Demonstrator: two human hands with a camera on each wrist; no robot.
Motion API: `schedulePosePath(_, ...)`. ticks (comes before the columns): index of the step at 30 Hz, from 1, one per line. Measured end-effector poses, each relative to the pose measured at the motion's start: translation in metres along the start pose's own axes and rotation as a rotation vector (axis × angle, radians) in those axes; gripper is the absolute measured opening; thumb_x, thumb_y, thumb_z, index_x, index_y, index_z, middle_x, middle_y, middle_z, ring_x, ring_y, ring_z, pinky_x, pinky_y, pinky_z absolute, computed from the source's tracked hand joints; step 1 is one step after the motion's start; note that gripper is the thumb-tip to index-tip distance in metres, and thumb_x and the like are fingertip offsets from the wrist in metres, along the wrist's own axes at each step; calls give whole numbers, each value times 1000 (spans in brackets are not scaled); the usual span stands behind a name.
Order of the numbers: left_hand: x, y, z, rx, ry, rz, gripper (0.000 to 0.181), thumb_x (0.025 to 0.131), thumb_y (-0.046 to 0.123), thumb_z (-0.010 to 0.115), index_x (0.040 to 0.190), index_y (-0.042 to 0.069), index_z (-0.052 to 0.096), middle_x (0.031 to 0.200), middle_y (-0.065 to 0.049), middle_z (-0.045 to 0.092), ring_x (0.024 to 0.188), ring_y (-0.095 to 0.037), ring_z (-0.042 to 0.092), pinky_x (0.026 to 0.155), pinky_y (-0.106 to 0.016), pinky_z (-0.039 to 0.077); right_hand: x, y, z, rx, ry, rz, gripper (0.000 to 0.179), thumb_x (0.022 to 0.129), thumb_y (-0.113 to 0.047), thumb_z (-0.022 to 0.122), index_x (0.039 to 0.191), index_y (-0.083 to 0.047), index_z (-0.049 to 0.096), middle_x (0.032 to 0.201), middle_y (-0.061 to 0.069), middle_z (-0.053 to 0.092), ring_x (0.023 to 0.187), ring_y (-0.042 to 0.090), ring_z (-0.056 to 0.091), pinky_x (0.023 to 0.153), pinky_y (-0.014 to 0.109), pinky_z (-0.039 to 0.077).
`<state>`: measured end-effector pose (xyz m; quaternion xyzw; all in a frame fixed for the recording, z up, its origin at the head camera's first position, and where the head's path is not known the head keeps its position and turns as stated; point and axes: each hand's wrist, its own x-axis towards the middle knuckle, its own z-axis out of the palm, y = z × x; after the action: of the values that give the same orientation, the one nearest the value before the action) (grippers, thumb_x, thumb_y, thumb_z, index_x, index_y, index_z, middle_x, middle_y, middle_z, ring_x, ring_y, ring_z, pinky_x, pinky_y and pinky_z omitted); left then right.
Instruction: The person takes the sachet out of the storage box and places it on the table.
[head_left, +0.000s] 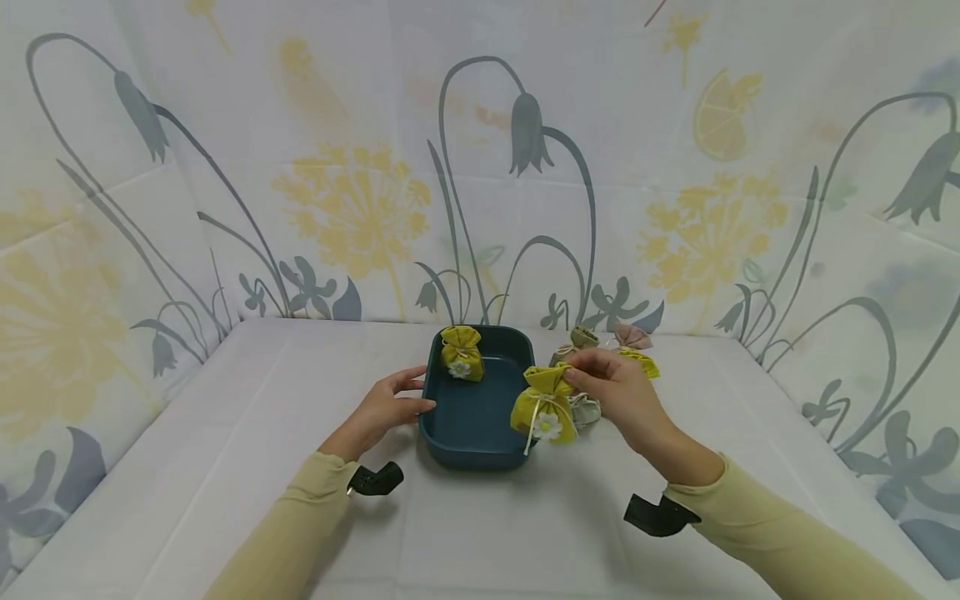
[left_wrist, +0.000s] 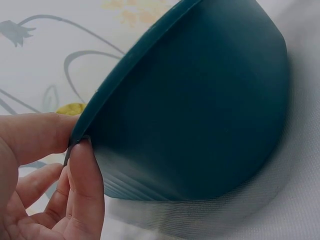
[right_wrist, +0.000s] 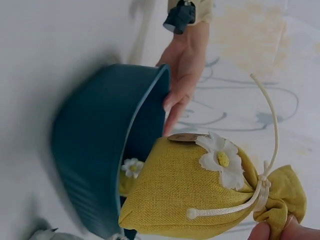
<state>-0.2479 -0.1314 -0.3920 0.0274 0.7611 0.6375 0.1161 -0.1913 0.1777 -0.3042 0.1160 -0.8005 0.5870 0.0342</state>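
A dark teal plastic bin sits on the white cloth. My left hand is at its left side, and in the left wrist view the thumb and forefinger pinch the rim. My right hand pinches the gathered top of a yellow drawstring pouch over the bin's right edge. This pouch has a white flower and a pale cord, plain in the right wrist view. Inside the bin, at the back left, another yellow pouch with a white flower stands upright.
Right of the bin, partly behind my right hand, several more pouches lie together: an olive-topped one, a pink one, a yellow one and a grey one. A flower-printed cloth hangs behind the table.
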Motion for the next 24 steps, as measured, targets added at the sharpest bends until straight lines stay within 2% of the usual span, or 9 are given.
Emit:
schedulePosePath(1, 3, -3, -1, -1, 4, 3, 66, 83, 7, 69, 142, 10, 39, 133, -20, 42, 104, -26, 55, 84, -39, 49, -1, 2, -2, -11, 10, 0, 18, 91, -2, 58, 103, 11, 59, 91, 9, 61, 81, 14, 58, 75, 25, 51)
schedulePosePath(8, 3, -3, 0, -5, 6, -2, 65, 84, 5, 68, 142, 10, 39, 132, -20, 43, 103, -26, 55, 84, -39, 50, -11, 11, -17, -45, 62, 31, 19, 90, -3, 59, 102, 11, 59, 86, 5, 60, 76, 11, 56, 66, 21, 50)
schedulePosePath(13, 4, -5, -1, -5, 0, -1, 66, 84, 6, 68, 142, 9, 39, 132, -20, 43, 101, -25, 56, 84, -39, 49, -18, 19, -25, -26, 79, 57, 20, 90, -3, 59, 102, 12, 57, 86, 4, 58, 76, 8, 54, 68, 21, 50)
schedulePosePath(20, 5, -5, -1, -2, 1, -1, 67, 83, 7, 69, 142, 9, 39, 132, -20, 42, 101, -25, 57, 84, -40, 49, -22, 36, -31, -79, 96, 103, 19, 91, -5, 58, 101, 11, 58, 85, 2, 59, 77, 8, 54, 69, 21, 49)
schedulePosePath(24, 3, -4, 0, 3, 3, -1, 66, 83, 7, 69, 142, 10, 39, 132, -20, 42, 100, -24, 57, 84, -39, 50, -22, 48, -32, -67, 90, 128, 18, 92, -4, 57, 102, 11, 57, 84, 3, 59, 77, 8, 56, 71, 23, 50)
